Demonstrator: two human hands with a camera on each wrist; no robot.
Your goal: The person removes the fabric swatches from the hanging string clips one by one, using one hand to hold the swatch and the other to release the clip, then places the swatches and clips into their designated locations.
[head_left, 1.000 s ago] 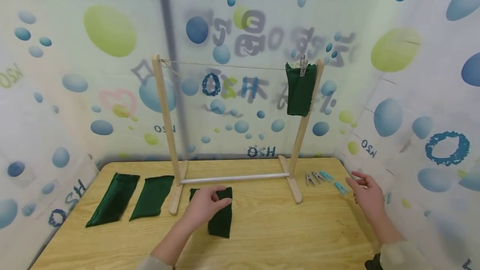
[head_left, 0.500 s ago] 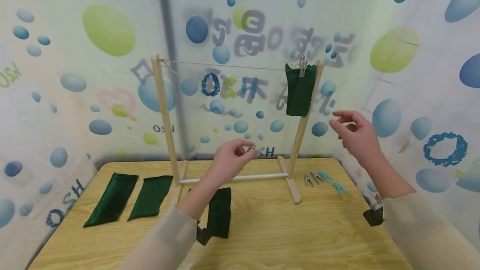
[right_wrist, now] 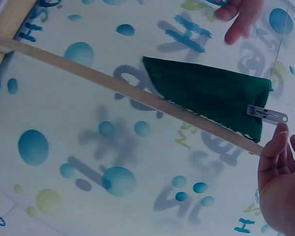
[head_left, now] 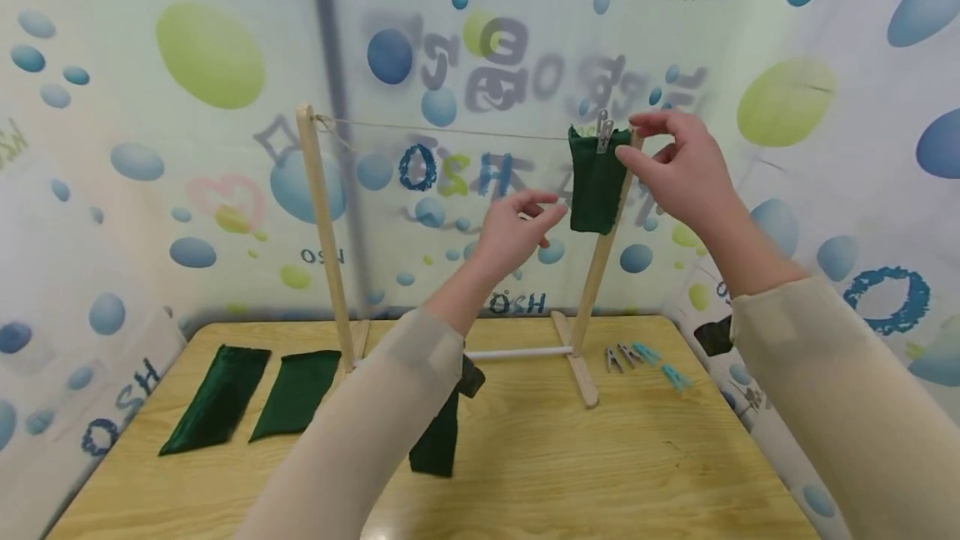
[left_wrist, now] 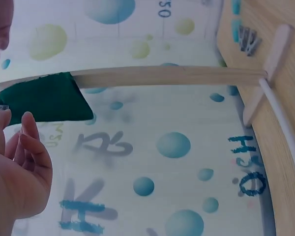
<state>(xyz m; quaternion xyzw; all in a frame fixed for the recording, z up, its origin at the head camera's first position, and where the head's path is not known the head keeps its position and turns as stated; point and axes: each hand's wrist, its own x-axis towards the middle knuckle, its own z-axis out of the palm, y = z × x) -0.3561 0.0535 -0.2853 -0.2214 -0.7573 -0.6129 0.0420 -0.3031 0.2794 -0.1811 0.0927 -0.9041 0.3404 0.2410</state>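
A dark green cloth (head_left: 598, 190) hangs at the right end of a thin string (head_left: 450, 132), held there by a grey clothespin (head_left: 603, 138). My right hand (head_left: 686, 169) is raised at the top of the right wooden post, thumb and forefinger spread apart beside the cloth's upper right edge. In the right wrist view its fingertips are close to the outer end of the clothespin (right_wrist: 268, 115). My left hand (head_left: 517, 232) hovers left of the cloth with loosely bent fingers and nothing in them. The left wrist view shows the cloth (left_wrist: 46, 100) just beyond that hand.
On the wooden table (head_left: 570, 465) lie two green cloths at left, one flat cloth (head_left: 228, 398) beside another (head_left: 296, 394). A third cloth (head_left: 435, 444) is partly covered by my left sleeve. Several grey and blue clothespins (head_left: 645, 354) lie at right. The left post (head_left: 324, 232) stands opposite.
Both hands have risen from table height towards the hanging cloth, the left from the middle cloth, the right from beside the loose clothespins. The cloths and clothespins stay in place.
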